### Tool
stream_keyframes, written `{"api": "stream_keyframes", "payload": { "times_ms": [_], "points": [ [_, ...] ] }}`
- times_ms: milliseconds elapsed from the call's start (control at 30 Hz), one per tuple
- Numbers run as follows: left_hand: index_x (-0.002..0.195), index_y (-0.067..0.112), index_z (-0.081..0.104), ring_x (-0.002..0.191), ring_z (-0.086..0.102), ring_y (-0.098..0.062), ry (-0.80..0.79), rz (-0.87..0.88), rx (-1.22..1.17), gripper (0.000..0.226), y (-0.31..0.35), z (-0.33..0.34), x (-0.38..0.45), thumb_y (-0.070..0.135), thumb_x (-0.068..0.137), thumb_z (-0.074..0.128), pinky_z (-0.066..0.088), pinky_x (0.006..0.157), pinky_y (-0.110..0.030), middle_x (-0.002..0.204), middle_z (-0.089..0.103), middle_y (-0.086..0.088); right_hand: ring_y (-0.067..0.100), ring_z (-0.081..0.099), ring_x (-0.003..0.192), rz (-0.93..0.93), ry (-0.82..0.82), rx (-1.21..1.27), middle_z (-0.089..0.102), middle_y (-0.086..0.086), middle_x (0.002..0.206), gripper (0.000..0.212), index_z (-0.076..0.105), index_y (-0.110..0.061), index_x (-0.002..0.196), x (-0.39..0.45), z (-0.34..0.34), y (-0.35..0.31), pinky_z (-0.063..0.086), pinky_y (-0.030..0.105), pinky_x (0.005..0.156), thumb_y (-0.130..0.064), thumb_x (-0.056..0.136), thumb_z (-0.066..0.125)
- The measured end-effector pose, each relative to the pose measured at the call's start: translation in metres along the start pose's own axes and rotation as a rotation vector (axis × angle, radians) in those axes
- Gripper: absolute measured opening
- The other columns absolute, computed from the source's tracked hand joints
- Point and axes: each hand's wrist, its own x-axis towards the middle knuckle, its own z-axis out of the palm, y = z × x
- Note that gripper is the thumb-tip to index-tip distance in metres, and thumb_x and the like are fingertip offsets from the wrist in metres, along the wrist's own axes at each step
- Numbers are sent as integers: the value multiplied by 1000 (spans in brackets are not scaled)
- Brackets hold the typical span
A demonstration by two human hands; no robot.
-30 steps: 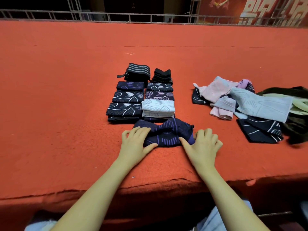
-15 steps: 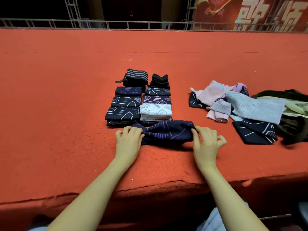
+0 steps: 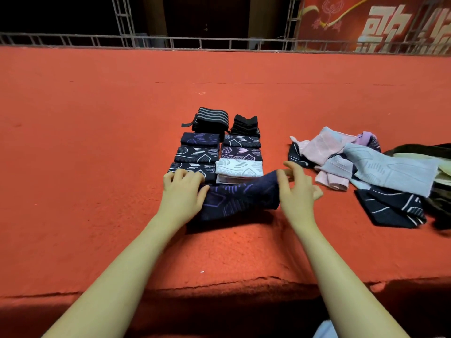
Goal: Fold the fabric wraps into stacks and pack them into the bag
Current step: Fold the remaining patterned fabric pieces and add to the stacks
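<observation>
There is only the head view. The dark blue fabric wrap with purple lines [image 3: 240, 200] lay flat on the red felt table [image 3: 97, 147] a second ago, with both hands pressed on it. Now its right end is lifted off the table and its left end is kept low. It is held at both ends: the left hand [image 3: 183, 193] is curled over the left end, and the right end is pinched by the right hand [image 3: 296, 191], whose other fingers are spread loosely. It looks as if this wrap is folded and is being carried to the stacks.

Just behind it, the folded wraps are set in two rows [image 3: 219, 147]. About nine piles can be counted, eight dark and one white. At the right, a loose heap of unfolded wraps [image 3: 366, 172] is waiting; roughly seven can be seen, pink, pale blue and dark. One dark bag with a pale lining [image 3: 439, 164] is seen at the far right edge.
</observation>
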Motion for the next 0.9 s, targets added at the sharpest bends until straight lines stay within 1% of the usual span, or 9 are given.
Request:
{"api": "stream_keyframes", "payload": {
  "times_ms": [67, 133, 200, 267, 400, 567, 633, 733, 900],
  "points": [
    [93, 13, 65, 87, 55, -30, -12, -47, 110, 38, 1, 6, -7, 40, 83, 41, 26, 78, -39, 88, 63, -4, 19, 44, 117, 12, -133, -111, 56, -12, 118, 49, 44, -27, 137, -6, 7, 8, 12, 26, 81, -44, 92, 53],
    [97, 14, 65, 95, 50, -26, 9, -21, 89, 37, 10, 11, -19, 38, 83, 41, 28, 79, -39, 96, 63, -4, 23, 41, 118, -21, -141, -203, 50, -3, 130, 61, 44, -22, 137, -20, 6, 16, 16, 30, 89, -49, 85, 62],
    [99, 16, 66, 100, 48, -21, 45, 70, 2, 36, 25, 12, -30, 39, 84, 43, 28, 79, -37, 101, 64, 0, 28, 43, 112, 11, -70, -201, 50, 4, 121, 64, 52, -13, 123, -31, 7, 19, 21, 37, 91, -47, 74, 75],
    [102, 17, 68, 102, 48, -18, 21, 139, -94, 39, 40, 18, -37, 44, 85, 44, 27, 79, -36, 105, 65, 2, 30, 46, 104, 26, -54, -213, 51, 5, 109, 58, 53, -10, 108, -40, 10, 24, 23, 38, 86, -43, 68, 80],
    [106, 21, 69, 105, 50, -17, -112, 231, -111, 53, 66, 36, -47, 58, 81, 41, 26, 83, -36, 111, 66, 3, 27, 49, 99, 32, -85, -258, 56, 1, 100, 42, 52, -13, 102, -48, 10, 35, 20, 35, 84, -37, 76, 74],
    [92, 22, 71, 89, 62, -16, -174, 178, -178, 52, 92, 46, -41, 60, 74, 41, 26, 80, -33, 96, 67, 7, 25, 51, 84, -30, -21, -290, 56, -3, 85, 10, 57, -18, 85, -54, 7, 41, 14, 29, 73, -26, 81, 59],
    [83, 22, 71, 82, 63, -17, -154, 133, -228, 42, 96, 50, -39, 53, 77, 43, 25, 78, -32, 88, 65, 8, 22, 51, 79, -120, 19, -263, 56, -5, 82, 18, 61, -19, 83, -54, 7, 41, 11, 27, 71, -29, 79, 46],
    [74, 20, 68, 75, 60, -15, -62, 83, -286, 32, 97, 54, -39, 40, 84, 45, 25, 75, -31, 85, 64, 7, 15, 46, 83, -146, 62, -194, 59, -5, 88, 26, 67, -22, 92, -51, 7, 39, 14, 27, 73, -31, 82, 44],
    [83, 20, 64, 78, 52, -12, 16, -101, -378, 28, 94, 49, -39, 37, 90, 44, 24, 75, -31, 87, 61, 7, 13, 49, 84, -76, 45, -148, 60, -12, 88, 31, 63, -24, 93, -53, 5, 35, 16, 28, 76, -49, 82, 48]
  ]
}}
